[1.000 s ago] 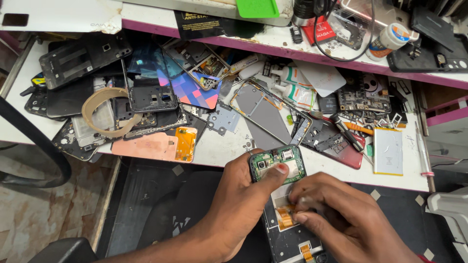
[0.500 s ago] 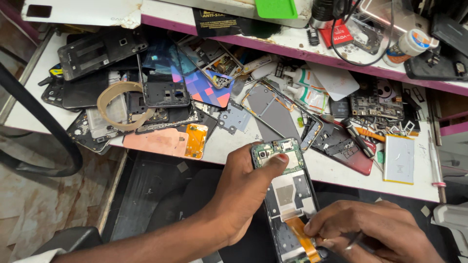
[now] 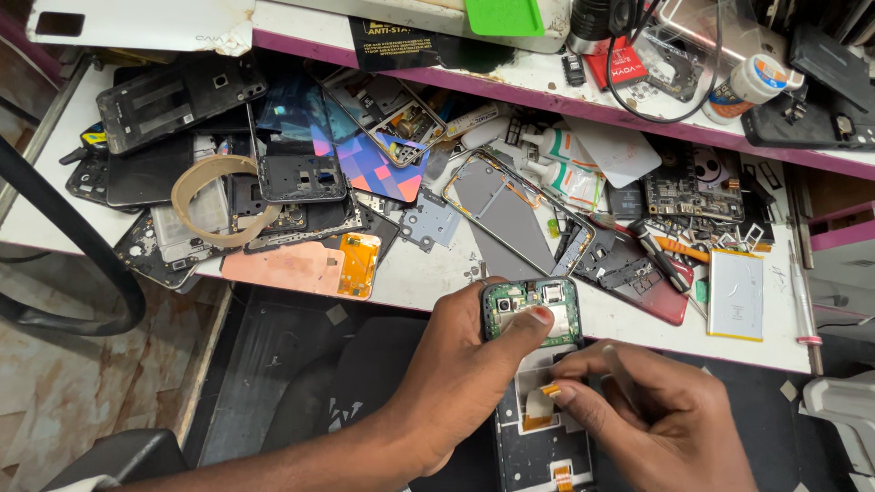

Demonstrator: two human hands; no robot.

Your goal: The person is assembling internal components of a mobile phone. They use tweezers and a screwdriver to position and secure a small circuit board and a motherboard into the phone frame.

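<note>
Gripping the opened phone [image 3: 533, 383] by its top edge, the left hand [image 3: 456, 383] holds it just off the near edge of the white workbench [image 3: 437, 273]. Beside that grip, the right hand [image 3: 656, 419] pinches an orange ribbon cable [image 3: 538, 410]. Beyond lie phone frames [image 3: 301, 164], a tape roll [image 3: 214, 196] and a battery [image 3: 735, 293]; open floor [image 3: 82, 364] lies leftward.

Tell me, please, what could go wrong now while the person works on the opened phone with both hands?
1. The right hand pinches an orange flex ribbon inside the opened phone; it may tear if pulled hard.
2. The left hand holds the phone beyond the white bench edge, so it could drop.
3. The thumb presses near the bare green circuit board, which might be damaged.
</note>
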